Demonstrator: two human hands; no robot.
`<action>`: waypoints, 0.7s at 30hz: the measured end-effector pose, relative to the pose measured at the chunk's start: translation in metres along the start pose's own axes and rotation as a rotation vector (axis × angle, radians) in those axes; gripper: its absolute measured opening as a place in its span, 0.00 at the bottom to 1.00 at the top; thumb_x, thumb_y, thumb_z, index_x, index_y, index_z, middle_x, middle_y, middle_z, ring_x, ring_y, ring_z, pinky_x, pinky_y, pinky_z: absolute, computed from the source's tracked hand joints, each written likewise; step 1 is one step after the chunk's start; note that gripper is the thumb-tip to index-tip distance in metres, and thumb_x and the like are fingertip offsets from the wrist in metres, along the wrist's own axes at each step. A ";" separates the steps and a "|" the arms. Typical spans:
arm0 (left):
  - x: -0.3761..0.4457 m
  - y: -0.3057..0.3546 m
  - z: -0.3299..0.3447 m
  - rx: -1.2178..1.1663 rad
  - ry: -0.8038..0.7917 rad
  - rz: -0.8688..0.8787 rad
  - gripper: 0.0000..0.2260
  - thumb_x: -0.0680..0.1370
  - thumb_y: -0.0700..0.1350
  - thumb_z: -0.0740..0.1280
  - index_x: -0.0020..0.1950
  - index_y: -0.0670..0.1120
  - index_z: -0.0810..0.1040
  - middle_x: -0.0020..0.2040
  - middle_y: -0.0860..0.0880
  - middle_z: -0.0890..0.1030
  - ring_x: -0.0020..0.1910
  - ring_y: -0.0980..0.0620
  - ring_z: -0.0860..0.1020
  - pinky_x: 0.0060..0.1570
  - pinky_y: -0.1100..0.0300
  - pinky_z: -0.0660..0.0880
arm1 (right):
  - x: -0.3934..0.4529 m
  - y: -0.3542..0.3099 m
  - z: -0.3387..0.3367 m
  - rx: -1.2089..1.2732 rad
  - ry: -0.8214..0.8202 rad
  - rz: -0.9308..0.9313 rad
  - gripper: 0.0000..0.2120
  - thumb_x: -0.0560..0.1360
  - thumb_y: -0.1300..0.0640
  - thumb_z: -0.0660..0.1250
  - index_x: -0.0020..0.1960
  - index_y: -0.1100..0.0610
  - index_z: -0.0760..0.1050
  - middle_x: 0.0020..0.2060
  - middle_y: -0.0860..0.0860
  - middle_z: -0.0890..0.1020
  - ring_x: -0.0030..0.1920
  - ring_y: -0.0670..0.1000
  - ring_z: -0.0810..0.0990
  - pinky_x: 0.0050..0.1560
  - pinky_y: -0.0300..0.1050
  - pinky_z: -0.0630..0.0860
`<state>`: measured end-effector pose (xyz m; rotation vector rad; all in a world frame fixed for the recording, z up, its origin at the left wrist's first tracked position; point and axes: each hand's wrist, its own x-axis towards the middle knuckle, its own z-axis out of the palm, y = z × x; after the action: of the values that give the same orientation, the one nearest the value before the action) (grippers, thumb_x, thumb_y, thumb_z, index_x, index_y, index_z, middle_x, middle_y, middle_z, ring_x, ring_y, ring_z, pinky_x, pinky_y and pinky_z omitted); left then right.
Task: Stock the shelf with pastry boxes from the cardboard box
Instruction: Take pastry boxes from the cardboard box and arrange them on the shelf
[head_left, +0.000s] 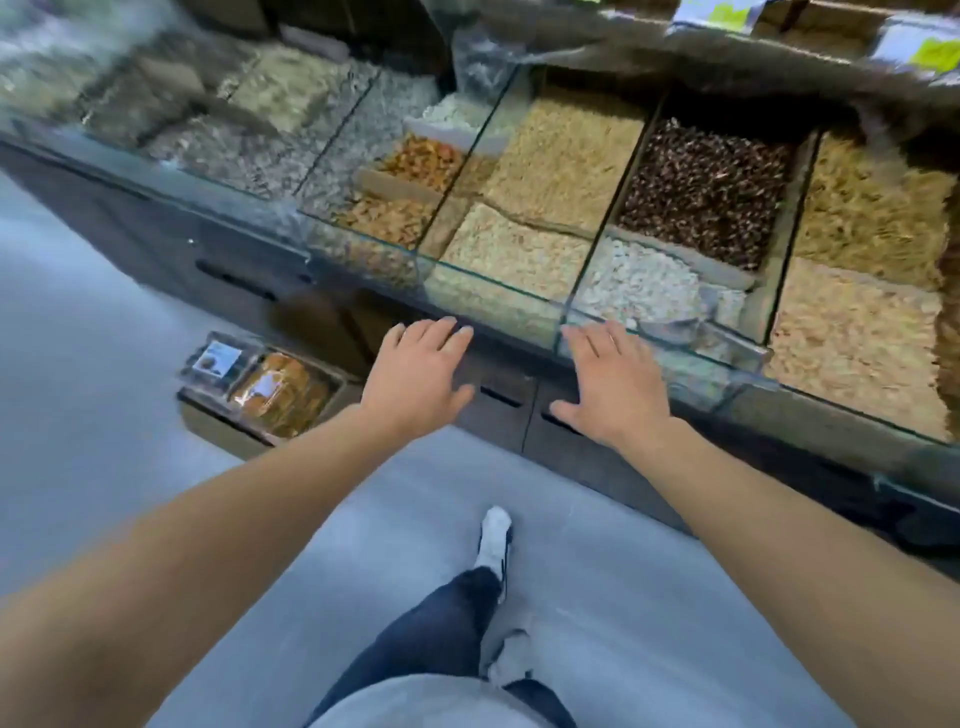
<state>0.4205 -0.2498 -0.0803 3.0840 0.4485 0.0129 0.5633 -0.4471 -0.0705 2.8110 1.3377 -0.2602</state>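
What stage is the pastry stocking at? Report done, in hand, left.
Done: nothing visibly shelved; no stocked pastry shelf is in view. In hand: nothing; left hand and right hand are open and empty before the glass counter. Left: the cardboard box on the floor still holds pastry boxes.
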 end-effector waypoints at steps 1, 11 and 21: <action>-0.027 -0.011 0.004 -0.007 -0.025 -0.052 0.31 0.74 0.59 0.66 0.75 0.49 0.65 0.73 0.46 0.69 0.71 0.43 0.67 0.69 0.44 0.63 | -0.004 -0.023 0.008 0.012 -0.020 -0.040 0.44 0.73 0.36 0.68 0.80 0.52 0.51 0.77 0.52 0.60 0.78 0.59 0.52 0.76 0.57 0.52; -0.243 -0.148 0.016 -0.070 -0.059 -0.524 0.30 0.75 0.57 0.66 0.75 0.50 0.65 0.73 0.47 0.68 0.71 0.43 0.66 0.68 0.49 0.61 | 0.000 -0.262 0.040 -0.043 -0.079 -0.426 0.41 0.72 0.38 0.69 0.78 0.51 0.57 0.76 0.50 0.64 0.78 0.58 0.56 0.77 0.57 0.54; -0.367 -0.346 0.035 -0.151 -0.106 -0.714 0.31 0.76 0.57 0.65 0.77 0.49 0.62 0.76 0.46 0.64 0.73 0.42 0.62 0.71 0.48 0.59 | 0.065 -0.486 0.068 -0.082 -0.042 -0.535 0.41 0.69 0.36 0.71 0.75 0.52 0.63 0.71 0.51 0.70 0.74 0.58 0.63 0.73 0.56 0.61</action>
<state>-0.0292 -0.0231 -0.1260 2.5873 1.4206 -0.1223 0.2187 -0.0953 -0.1213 2.3150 2.0121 -0.2580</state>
